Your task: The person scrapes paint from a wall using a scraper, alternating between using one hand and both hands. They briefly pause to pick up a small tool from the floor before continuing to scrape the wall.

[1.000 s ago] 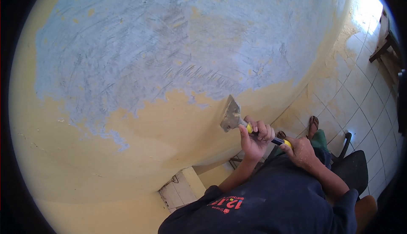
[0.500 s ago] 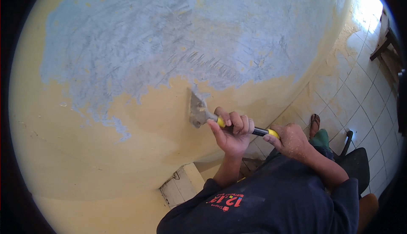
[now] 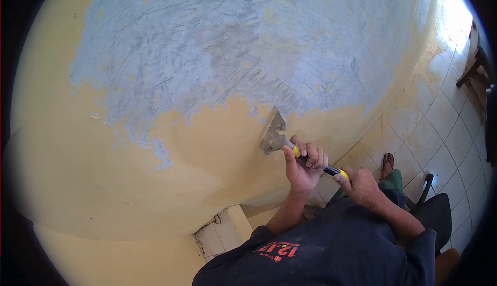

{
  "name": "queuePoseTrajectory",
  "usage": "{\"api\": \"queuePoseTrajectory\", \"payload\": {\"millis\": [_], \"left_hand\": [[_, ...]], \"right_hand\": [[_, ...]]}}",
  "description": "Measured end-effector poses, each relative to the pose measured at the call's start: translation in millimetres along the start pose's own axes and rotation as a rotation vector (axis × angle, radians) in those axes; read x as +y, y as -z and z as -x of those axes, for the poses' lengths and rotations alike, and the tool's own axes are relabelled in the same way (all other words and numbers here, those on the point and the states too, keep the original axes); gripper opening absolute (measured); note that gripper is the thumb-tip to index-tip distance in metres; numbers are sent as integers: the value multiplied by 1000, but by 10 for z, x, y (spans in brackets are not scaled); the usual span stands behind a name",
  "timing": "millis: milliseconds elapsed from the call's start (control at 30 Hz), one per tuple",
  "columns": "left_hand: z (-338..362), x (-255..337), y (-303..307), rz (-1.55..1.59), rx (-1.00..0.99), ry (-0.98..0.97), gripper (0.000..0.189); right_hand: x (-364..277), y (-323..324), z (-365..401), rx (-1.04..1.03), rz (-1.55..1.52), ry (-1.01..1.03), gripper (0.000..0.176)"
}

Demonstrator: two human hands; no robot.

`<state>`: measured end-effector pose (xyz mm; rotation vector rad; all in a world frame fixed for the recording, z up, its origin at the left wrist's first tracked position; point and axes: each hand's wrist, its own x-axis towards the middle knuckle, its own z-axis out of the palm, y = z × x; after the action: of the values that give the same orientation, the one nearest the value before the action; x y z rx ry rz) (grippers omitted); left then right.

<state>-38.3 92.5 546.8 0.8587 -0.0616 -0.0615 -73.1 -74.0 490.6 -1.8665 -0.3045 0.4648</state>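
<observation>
A paint scraper (image 3: 274, 133) with a wide, dusty metal blade and a black and yellow handle lies slanted against the wall. My left hand (image 3: 306, 168) is closed round the handle just behind the blade, thumb along the near side. My right hand (image 3: 362, 186) grips the yellow butt end of the handle. The blade is at the yellow paint (image 3: 207, 141) just below the ragged edge of a scraped blue-grey patch (image 3: 217, 53). Whether the blade's edge touches the wall is hard to tell.
Dust and flakes lie on the tiled floor (image 3: 440, 125) along the wall's foot. A black chair (image 3: 432, 216) stands close by my right side. At the upper right is a dark wooden piece of furniture (image 3: 471, 73). A tiled ledge (image 3: 220, 234) juts out at lower left.
The scraper and both hands have shifted right in view, and the blade has turned to show more of its face. The view itself has swung slightly. Both hands keep their grip.
</observation>
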Motion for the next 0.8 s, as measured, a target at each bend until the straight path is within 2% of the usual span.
{"api": "queuePoseTrajectory", "payload": {"millis": [267,333,400,500,567,800], "left_hand": [[-2,379,-284,-1,-47,-47,44],[1,424,-297,-11,-70,-111,44],[7,375,-265,-26,-105,-110,45],[25,109,-178,12,-53,-54,45],[59,-20,-117,45,-14,26,44],[-48,106,-116,18,-55,14,44]], "right_hand": [[-406,168,13,-69,17,85,48],[-424,147,9,-41,17,96,47],[-381,130,-8,-10,27,118,47],[-122,74,102,5,43,100,47],[-16,31,169,20,-25,13,47],[-135,61,36,-7,-33,28,46]]}}
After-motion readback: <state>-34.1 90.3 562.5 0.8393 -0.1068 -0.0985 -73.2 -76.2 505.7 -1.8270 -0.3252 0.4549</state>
